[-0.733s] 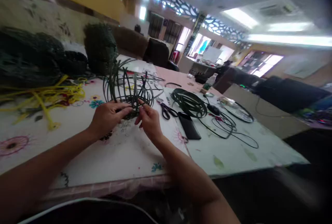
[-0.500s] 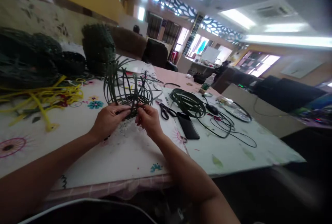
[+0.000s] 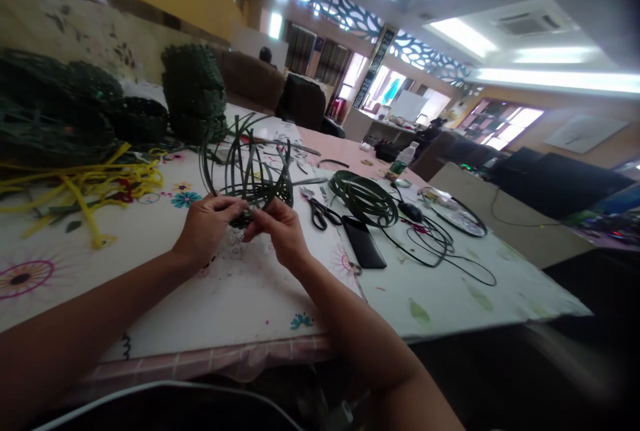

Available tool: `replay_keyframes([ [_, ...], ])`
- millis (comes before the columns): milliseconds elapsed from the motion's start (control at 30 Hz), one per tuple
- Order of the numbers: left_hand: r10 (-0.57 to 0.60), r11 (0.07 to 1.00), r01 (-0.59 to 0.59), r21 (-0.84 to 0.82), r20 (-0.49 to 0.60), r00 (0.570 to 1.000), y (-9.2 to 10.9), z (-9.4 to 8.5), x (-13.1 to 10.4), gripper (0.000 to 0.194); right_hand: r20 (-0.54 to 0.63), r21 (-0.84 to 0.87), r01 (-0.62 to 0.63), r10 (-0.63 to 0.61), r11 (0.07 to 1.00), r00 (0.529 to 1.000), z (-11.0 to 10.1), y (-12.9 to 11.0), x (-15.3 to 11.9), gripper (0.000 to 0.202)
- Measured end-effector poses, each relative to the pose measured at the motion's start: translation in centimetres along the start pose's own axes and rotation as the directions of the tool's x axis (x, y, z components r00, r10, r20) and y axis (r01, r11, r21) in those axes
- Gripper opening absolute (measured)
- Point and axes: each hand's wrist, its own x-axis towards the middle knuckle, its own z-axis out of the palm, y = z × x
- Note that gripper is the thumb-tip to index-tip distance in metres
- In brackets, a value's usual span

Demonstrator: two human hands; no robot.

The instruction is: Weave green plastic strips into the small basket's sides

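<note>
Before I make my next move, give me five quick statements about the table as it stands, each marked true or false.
1. The left hand and right hand are both at the base of the dark strip frame. True.
2. The scissors lie to the left of the left hand. False: they lie to the right of the right hand.
3. The black phone lies between the right forearm and the dark coil. True.
4. The bottle is lying on its side. False: it stands upright, beyond the coil.
5. The yellow strips are on the left part of the table. True.
</note>
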Motion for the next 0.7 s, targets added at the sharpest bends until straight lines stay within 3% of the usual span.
replay_keyframes([
  [133, -0.036, 0.999, 0.036, -0.007, -0.006, 0.999, 0.2, -0.4, 0.5, 0.016, 0.073, -0.157, 0.104, -0.093, 0.982, 0.993, -0.4, 0.2, -0.2, 0.03],
  [233, -0.048, 0.999, 0.048, -0.012, 0.002, 0.999, 0.4, -0.6, 0.6, 0.016, 0.128, -0.348, 0.233, -0.201, 0.908, 0.971, -0.7, 0.4, -0.4, 0.024],
  [333, -0.051, 0.999, 0.051, -0.008, 0.0, 0.999, 0.5, -0.6, 0.6, 0.019, 0.185, -0.419, 0.326, -0.272, 0.847, 0.944, -0.8, 0.6, -0.5, 0.027],
  [400, -0.045, 0.999, 0.045, -0.013, 0.011, 0.999, 0.5, -0.6, 0.6, 0.022, 0.158, -0.43, 0.317, -0.275, 0.845, 0.948, -0.8, 0.6, -0.4, 0.029],
  [500, -0.029, 0.999, 0.03, -0.017, 0.079, 0.996, 0.1, -0.4, 0.6, 0.027, 0.014, -0.513, 0.234, -0.264, 0.826, 0.964, -1.2, 0.0, -0.3, 0.034],
  [567, -0.014, 1.0, 0.015, -0.007, 0.115, 0.993, -0.2, -0.3, 0.7, 0.029, -0.033, -0.65, 0.201, -0.292, 0.733, 0.956, -1.6, -0.5, -0.2, 0.035],
  [700, 0.008, 1.0, -0.008, -0.003, 0.118, 0.993, -0.4, -0.4, 0.8, 0.029, 0.016, -0.82, 0.198, -0.324, 0.537, 0.946, -2.1, -1.0, -0.2, 0.027],
])
